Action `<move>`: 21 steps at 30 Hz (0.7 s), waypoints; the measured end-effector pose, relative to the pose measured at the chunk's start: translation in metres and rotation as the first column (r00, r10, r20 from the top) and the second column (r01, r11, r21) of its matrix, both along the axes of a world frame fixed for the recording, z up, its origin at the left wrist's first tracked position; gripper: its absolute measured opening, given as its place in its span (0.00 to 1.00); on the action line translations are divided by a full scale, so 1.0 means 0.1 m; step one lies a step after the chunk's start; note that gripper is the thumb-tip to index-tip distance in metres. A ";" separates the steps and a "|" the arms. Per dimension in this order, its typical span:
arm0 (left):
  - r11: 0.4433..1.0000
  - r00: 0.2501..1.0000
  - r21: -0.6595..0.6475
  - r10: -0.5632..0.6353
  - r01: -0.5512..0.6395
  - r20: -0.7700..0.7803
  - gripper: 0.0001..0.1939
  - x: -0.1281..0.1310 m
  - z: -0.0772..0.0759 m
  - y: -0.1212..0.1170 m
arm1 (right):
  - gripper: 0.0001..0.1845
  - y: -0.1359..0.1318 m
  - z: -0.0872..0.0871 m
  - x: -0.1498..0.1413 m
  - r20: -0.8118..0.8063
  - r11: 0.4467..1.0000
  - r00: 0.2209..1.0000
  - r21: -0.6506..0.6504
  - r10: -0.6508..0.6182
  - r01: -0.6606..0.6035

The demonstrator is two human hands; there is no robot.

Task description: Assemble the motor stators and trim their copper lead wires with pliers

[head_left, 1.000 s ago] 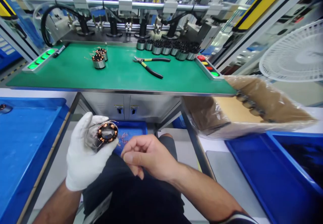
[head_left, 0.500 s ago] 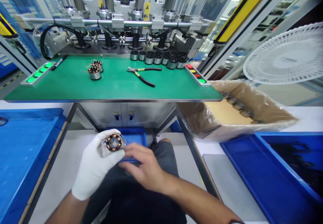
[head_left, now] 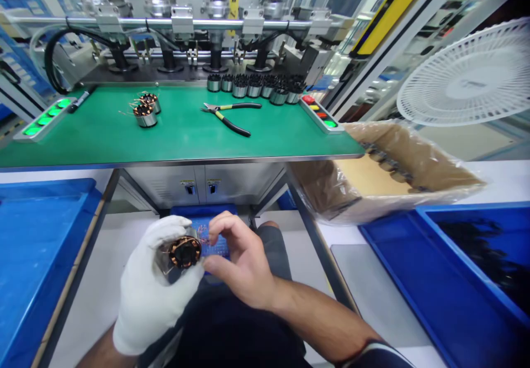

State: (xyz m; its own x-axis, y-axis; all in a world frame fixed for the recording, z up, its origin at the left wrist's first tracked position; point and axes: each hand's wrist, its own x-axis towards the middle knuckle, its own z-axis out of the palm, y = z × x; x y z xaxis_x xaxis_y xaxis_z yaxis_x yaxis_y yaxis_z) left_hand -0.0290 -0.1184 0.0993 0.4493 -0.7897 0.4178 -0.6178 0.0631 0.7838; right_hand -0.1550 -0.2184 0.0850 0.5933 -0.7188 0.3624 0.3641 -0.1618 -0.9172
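My left hand (head_left: 153, 288), in a white glove, is closed around a motor stator (head_left: 185, 252) with copper windings, above my lap. The stator's wound face is turned up toward me, and thin wire ends stick out at its sides. My bare right hand (head_left: 242, 263) is just right of the stator, its thumb and curled fingers apart, with the fingertips close to the wire ends. Below both hands sits a blue bin (head_left: 219, 246) with thin reddish wires showing over it. Two more wound stators (head_left: 146, 115) stand on the green work surface (head_left: 174, 144).
Pliers (head_left: 232, 116) with black and yellow handles lie open on the green surface. Several black-topped stator cores (head_left: 254, 87) line its back edge, before a press machine (head_left: 215, 22). At right are a plastic-lined carton (head_left: 356, 205), a blue tray (head_left: 397, 279) and a white fan (head_left: 467, 78).
The stator in my left hand has come slightly lower and tilted. My right hand has lifted, its thumb and fingers spreading apart. The whole view has shifted a little.
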 end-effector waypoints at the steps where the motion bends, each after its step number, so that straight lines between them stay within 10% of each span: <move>1: 1.000 1.000 0.016 -0.005 0.005 0.027 0.19 0.00 0.00 0.01 | 0.13 0.01 0.01 0.02 0.011 0.999 0.999 0.025 0.032 -0.032; 6: 1.000 1.000 0.018 -0.003 0.002 0.025 0.18 0.01 -0.05 0.03 | 0.17 0.06 0.02 0.04 0.025 0.945 0.999 0.326 -0.030 0.020; 9: 0.998 1.000 0.058 0.004 -0.005 0.010 0.24 0.01 -0.06 0.05 | 0.12 -0.05 0.11 -0.04 -0.008 0.999 0.999 0.003 -0.038 0.038; 13: 0.991 1.000 0.129 -0.026 0.027 -0.005 0.36 0.00 -0.04 0.08 | 0.10 -0.25 0.30 -0.09 -0.107 0.939 0.985 -0.304 0.135 -0.162; 21: 0.999 0.999 0.016 -0.034 0.035 -0.040 0.22 -0.03 -0.01 0.05 | 0.08 -0.03 0.12 -0.05 0.120 0.986 0.983 0.112 -0.137 0.124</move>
